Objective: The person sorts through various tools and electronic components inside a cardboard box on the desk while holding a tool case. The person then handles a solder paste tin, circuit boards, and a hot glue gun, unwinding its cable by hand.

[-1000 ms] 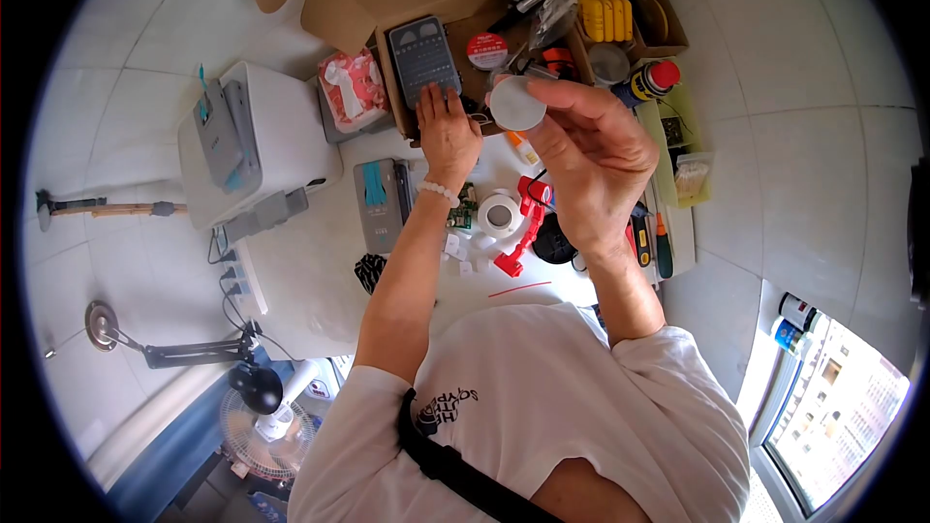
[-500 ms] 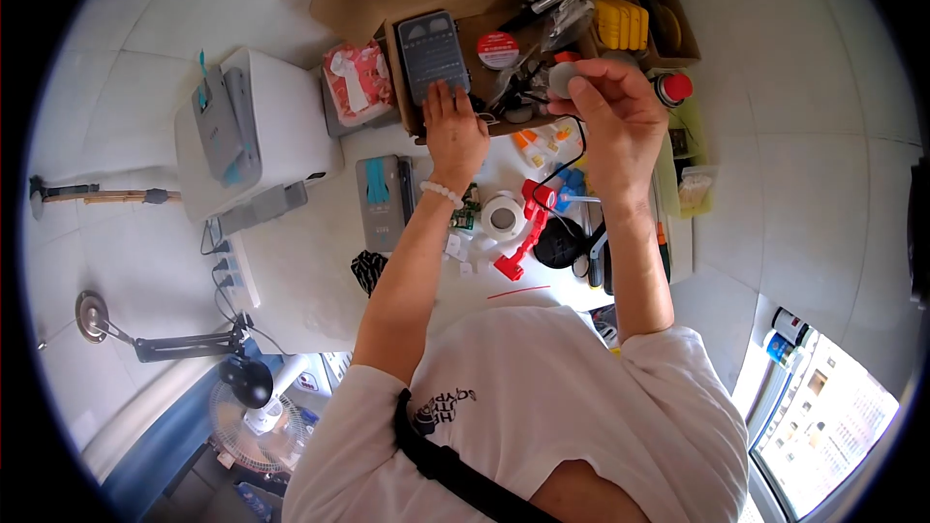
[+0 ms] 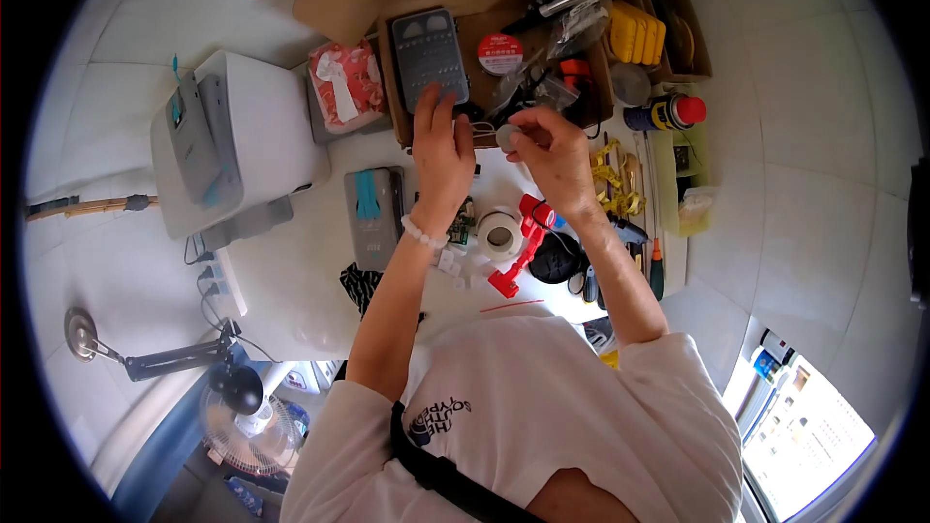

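Note:
My right hand [image 3: 557, 160] pinches a small round greyish disc [image 3: 506, 138] between thumb and fingers, just in front of the cardboard box's front edge. My left hand [image 3: 443, 150] reaches over that same edge with its fingers stretched out. Its fingertips overlap the near end of a dark grey plastic case [image 3: 429, 50] in the box; whether they press on it I cannot tell. The cardboard box [image 3: 397, 121] also holds a red round tin [image 3: 500, 54], clear plastic bags [image 3: 577, 31] and a silver pen-like tool [image 3: 573, 0]. Between my hands lies a thin looped wire [image 3: 481, 128].
Below my hands on the white table lie a white round part [image 3: 499, 233], a red plastic piece [image 3: 523, 250], a black round lid [image 3: 556, 258] and a grey box [image 3: 373, 218]. A red-capped spray can [image 3: 665, 113], yellow cases [image 3: 636, 33] and screwdriver [image 3: 657, 269] are at right.
My right hand has moved left and down with the disc, closer to my left hand. The spray can and yellow strip beside it now show more fully. The whole view has shifted slightly.

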Tool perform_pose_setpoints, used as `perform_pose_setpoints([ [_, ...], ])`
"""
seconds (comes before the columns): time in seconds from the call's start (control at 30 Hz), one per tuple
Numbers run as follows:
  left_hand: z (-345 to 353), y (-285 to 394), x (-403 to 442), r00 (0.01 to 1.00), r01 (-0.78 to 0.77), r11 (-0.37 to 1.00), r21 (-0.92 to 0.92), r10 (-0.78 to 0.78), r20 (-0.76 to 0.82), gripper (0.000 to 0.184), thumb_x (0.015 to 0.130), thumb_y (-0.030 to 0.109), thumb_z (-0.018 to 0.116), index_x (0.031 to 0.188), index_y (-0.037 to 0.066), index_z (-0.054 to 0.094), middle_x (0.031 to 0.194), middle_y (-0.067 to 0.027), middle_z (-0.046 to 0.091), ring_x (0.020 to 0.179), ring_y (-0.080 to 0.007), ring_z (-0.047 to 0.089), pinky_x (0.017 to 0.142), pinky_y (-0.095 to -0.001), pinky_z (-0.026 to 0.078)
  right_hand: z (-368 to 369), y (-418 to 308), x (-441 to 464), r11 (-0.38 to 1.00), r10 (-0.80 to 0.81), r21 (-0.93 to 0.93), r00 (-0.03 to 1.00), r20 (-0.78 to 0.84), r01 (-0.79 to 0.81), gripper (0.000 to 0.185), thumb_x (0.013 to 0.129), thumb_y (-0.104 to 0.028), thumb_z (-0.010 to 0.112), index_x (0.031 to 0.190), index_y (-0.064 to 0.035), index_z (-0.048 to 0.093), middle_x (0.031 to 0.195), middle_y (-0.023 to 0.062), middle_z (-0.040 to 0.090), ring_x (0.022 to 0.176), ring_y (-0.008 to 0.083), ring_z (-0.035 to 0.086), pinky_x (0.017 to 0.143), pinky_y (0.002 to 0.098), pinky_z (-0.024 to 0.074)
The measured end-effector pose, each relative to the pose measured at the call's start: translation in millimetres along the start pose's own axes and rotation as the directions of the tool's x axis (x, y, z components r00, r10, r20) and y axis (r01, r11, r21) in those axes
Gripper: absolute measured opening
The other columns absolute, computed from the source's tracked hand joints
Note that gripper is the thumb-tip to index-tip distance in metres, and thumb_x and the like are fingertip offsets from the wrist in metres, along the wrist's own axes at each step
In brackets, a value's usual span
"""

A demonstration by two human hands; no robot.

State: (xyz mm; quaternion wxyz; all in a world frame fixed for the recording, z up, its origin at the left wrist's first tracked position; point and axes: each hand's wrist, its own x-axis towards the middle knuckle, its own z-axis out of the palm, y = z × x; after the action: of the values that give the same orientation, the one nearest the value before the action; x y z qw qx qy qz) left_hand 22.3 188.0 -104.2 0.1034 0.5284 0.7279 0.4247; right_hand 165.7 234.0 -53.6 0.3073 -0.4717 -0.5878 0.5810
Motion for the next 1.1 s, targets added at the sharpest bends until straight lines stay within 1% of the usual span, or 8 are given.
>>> perform_pose_setpoints([
  [0.1,-24.0,23.8,-8.2,0.867,0.497,0.665,-0.557,-0.411,0.283,0.028,0.093,0.014,0.045,0.112,-0.003,0.055,0.114,-0.0150,0.057,0.099,-0.0255,0.059,0.085,-0.0366,0.049,14.4,-1.9,4.0,0.996,-0.084,-0.017,0.996,-0.019,0.084,0.013,0.079,0.001,0.060,0.092,0.0025,0.060,0.075,0.0109,0.065,0.067,0.0160,0.065,0.060,0.0268,0.0512],
  [0.23,-33.1,22.3,-21.7,0.690,0.625,-0.061,-0.779,-0.424,0.586,0.024,0.093,0.013,0.042,0.106,-0.001,0.056,0.098,-0.0103,0.062,0.087,-0.0190,0.062,0.080,-0.0336,0.053,33.5,-8.6,4.1,0.965,-0.218,-0.137,0.974,0.069,0.226,0.010,0.077,-0.001,0.060,0.086,-0.0008,0.063,0.076,0.0113,0.065,0.066,0.0247,0.064,0.060,0.0298,0.0508],
  [0.37,-32.6,6.6,-22.8,0.701,0.544,-0.191,-0.817,-0.432,0.567,0.022,0.093,0.013,0.043,0.104,-0.001,0.056,0.096,-0.0112,0.062,0.082,-0.0203,0.063,0.077,-0.0345,0.054,39.9,3.2,16.9,0.759,-0.512,-0.320,0.823,0.246,0.568,0.010,0.077,0.001,0.062,0.086,0.0003,0.065,0.081,0.0110,0.065,0.070,0.0195,0.064,0.063,0.0277,0.0512],
  [0.57,-42.3,-1.0,2.0,0.723,0.600,0.101,-0.794,-0.494,0.484,0.018,0.090,0.014,0.047,0.091,0.000,0.058,0.083,-0.0091,0.062,0.068,-0.0168,0.059,0.061,-0.0266,0.049,11.0,-7.3,74.9,0.826,-0.399,-0.430,0.917,0.012,0.365,0.016,0.079,-0.007,0.062,0.093,-0.0015,0.066,0.080,0.0125,0.067,0.065,0.0194,0.065,0.062,0.0284,0.0510],
  [0.63,-33.6,-6.9,12.6,0.739,0.602,0.242,-0.761,-0.528,0.417,0.018,0.091,0.014,0.046,0.088,0.001,0.058,0.077,-0.0077,0.061,0.063,-0.0152,0.057,0.055,-0.0263,0.045,0.8,-6.3,102.9,0.842,-0.282,-0.489,0.958,-0.044,0.226,0.014,0.075,-0.007,0.061,0.087,-0.0006,0.066,0.078,0.0207,0.063,0.073,0.0361,0.062,0.065,0.0380,0.0506],
  [0.73,-13.0,-24.0,25.9,0.952,0.301,0.944,-0.133,-0.291,0.089,0.015,0.090,0.012,0.048,0.084,0.000,0.056,0.072,-0.0148,0.057,0.060,-0.0268,0.056,0.056,-0.0342,0.047,-4.8,36.8,136.7,0.918,-0.269,-0.344,0.949,-0.166,0.200,0.018,0.076,-0.008,0.061,0.091,0.0011,0.066,0.077,0.0202,0.065,0.069,0.0334,0.064,0.065,0.0358,0.0509],
  [0.83,-3.6,-17.6,41.4,0.991,-0.072,0.963,0.260,0.040,0.130,0.013,0.089,0.012,0.050,0.084,0.000,0.056,0.076,-0.0182,0.059,0.065,-0.0347,0.059,0.058,-0.0416,0.049,-8.0,72.3,156.6,0.986,-0.125,-0.142,0.954,-0.273,0.089,0.021,0.078,-0.008,0.061,0.093,0.0058,0.064,0.075,0.0177,0.067,0.065,0.0254,0.066,0.063,0.0324,0.0511],
  [1.1,1.6,-27.5,67.4,0.916,-0.032,0.910,0.412,-0.138,0.376,0.013,0.086,0.012,0.054,0.088,0.000,0.058,0.076,-0.0217,0.062,0.071,-0.0400,0.060,0.062,-0.0439,0.048,-32.2,65.2,157.1,0.999,0.032,0.032,0.953,-0.301,-0.024,0.028,0.080,-0.006,0.062,0.099,0.0137,0.058,0.076,0.0169,0.066,0.061,0.0155,0.063,0.056,0.0281,0.0507],
])
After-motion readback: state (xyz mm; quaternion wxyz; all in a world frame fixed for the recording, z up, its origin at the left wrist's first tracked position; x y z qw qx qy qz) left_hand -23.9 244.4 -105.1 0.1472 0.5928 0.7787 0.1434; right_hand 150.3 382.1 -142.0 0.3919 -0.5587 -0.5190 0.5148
